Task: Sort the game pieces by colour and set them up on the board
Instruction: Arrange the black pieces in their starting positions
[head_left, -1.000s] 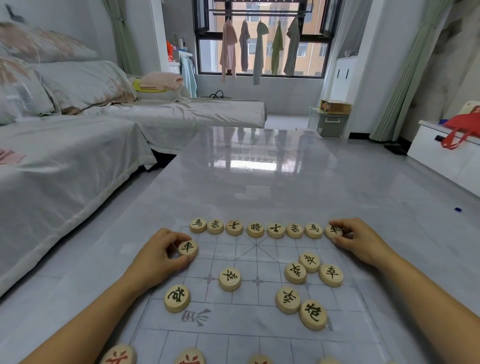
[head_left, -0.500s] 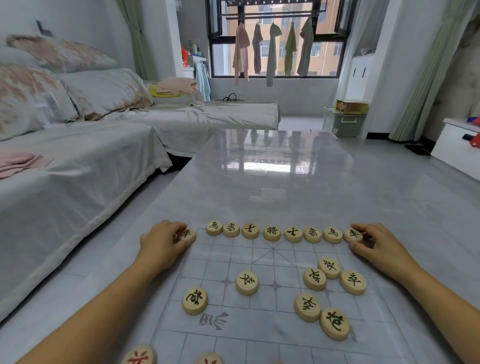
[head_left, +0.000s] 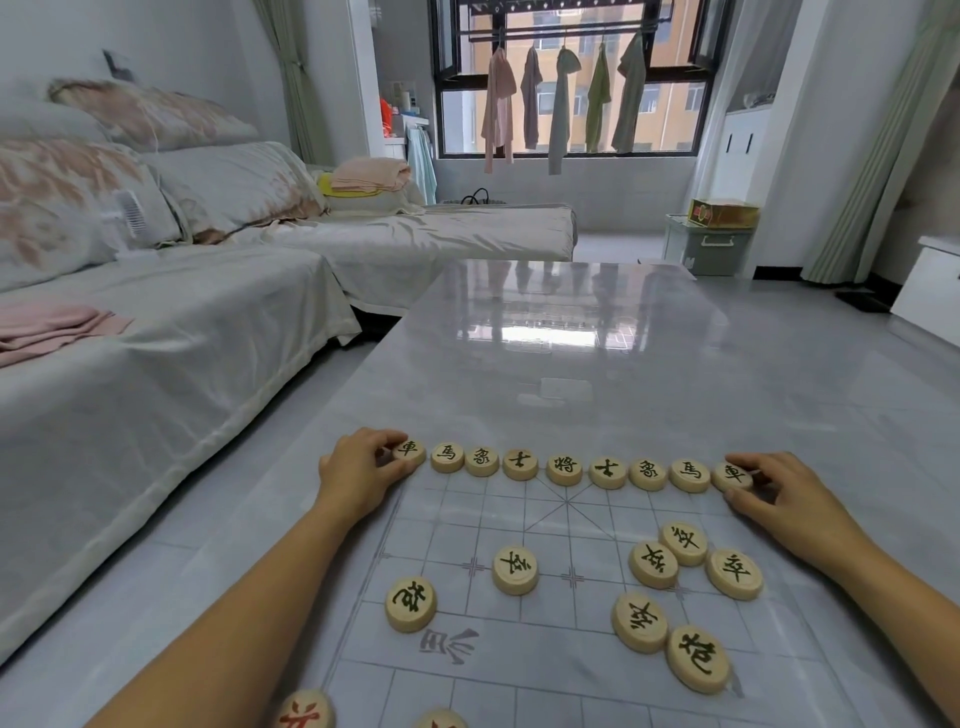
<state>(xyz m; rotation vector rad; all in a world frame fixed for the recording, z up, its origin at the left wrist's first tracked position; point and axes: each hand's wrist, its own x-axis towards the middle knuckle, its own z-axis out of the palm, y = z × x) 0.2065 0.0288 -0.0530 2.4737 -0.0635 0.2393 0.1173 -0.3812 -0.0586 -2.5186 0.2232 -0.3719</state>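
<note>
- Along the far edge of the clear, grid-printed plastic board (head_left: 441, 540), which lies flat on a glossy grey table (head_left: 571, 364), a row of nine pale wooden discs with black characters (head_left: 564, 467) runs side to side, from corner to corner.
- At the far left corner, the left hand (head_left: 358, 475) has fingers and thumb curled round the left end disc (head_left: 409, 451).
- At the far right corner, the right hand (head_left: 784, 499) pinches the right end disc (head_left: 732, 475) between thumb and fingertips.
- Seven more black-marked discs lie loose on the board, all nearer the person than either hand.
- Nearer the right hand, towards the right edge, is a cluster of five discs (head_left: 653, 564); some touch each other.
- Nearer the left hand are a single disc by the left edge (head_left: 411, 604) and a lone disc towards the middle (head_left: 515, 569), well apart.
- Reaching these probably means drawing each hand back towards the body.
- Every disc is thick, round and face up, so it has no long axis and no preferred side for gripping.
- Two red-marked discs (head_left: 306, 712) show at the near edge, partly cut off.
</note>
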